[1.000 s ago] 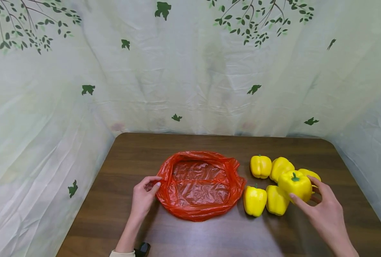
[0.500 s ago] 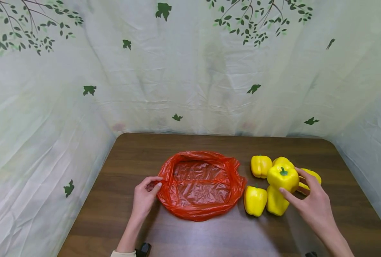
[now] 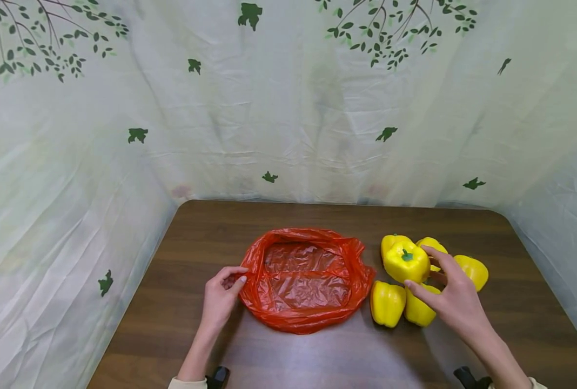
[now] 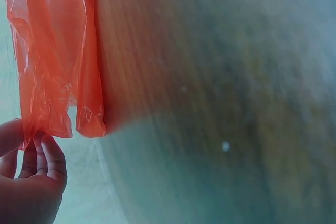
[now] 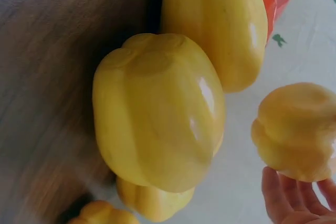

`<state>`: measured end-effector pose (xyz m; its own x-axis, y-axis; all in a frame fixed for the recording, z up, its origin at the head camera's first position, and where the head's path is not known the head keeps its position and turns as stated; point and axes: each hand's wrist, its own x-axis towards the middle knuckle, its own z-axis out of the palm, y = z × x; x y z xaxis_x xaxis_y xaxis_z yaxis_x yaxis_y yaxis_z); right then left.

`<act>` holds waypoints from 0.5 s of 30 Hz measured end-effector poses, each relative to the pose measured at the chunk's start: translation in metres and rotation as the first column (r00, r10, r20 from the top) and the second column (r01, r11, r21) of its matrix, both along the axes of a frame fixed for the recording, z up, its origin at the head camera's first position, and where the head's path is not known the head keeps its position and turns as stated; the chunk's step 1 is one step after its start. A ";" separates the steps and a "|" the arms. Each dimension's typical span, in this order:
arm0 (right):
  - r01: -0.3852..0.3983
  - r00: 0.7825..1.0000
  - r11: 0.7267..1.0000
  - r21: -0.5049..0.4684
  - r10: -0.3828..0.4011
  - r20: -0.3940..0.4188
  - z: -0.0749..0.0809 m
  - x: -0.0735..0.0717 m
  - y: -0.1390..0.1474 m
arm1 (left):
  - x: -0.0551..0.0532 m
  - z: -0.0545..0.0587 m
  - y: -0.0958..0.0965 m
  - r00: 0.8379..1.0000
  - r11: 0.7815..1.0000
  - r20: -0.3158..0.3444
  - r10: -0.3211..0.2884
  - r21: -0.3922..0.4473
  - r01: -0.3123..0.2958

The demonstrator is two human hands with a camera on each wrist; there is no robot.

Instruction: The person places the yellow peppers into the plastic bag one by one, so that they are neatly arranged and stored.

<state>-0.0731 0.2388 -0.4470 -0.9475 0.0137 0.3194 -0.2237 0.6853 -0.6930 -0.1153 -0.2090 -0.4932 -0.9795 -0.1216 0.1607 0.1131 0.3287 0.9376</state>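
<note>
My left hand [image 3: 220, 297] pinches the left rim of a red plastic bag [image 3: 298, 324], whose wide mouth faces up on the table. In the left wrist view, thumb and fingers meet on a corner of the bag [image 4: 44, 77]. A yellow bell pepper [image 3: 405, 261], green stem upward, is gripped by my right hand [image 3: 456, 294] between thumb and fingers. It hangs above the other peppers, right of the bag. The right wrist view shows this held pepper [image 5: 296, 132] raised beyond two nearer peppers [image 5: 157, 114].
Several yellow peppers stand in a cluster right of the bag, including a front one [image 3: 388, 304] close to its rim and one at far right [image 3: 471, 271]. The brown wooden table [image 3: 196, 227] meets a pale leaf-printed curtain [image 3: 288, 108] behind and at both sides.
My right hand has carried the held pepper leftward over the cluster, toward the bag, uncovering the far-right pepper. The left hand stays at the bag's rim.
</note>
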 end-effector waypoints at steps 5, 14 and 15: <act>-0.045 0.999 0.999 0.026 0.046 -0.009 0.002 -0.007 -0.003 | -0.006 -0.017 -0.004 1.000 1.000 -0.004 0.017 -0.011 -0.017; -0.143 0.989 0.989 0.041 0.142 0.036 0.005 -0.022 -0.010 | -0.007 -0.017 -0.004 1.000 1.000 0.002 0.020 0.005 -0.020; -0.156 0.987 0.987 0.038 0.154 0.041 0.006 -0.024 -0.011 | -0.006 -0.016 -0.004 1.000 1.000 0.006 0.020 0.007 -0.020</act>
<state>-0.0973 0.2274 -0.4414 -0.9487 -0.1465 0.2802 -0.3032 0.6726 -0.6750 -0.1218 -0.2131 -0.5096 -0.9778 -0.1426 0.1537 0.1006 0.3242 0.9406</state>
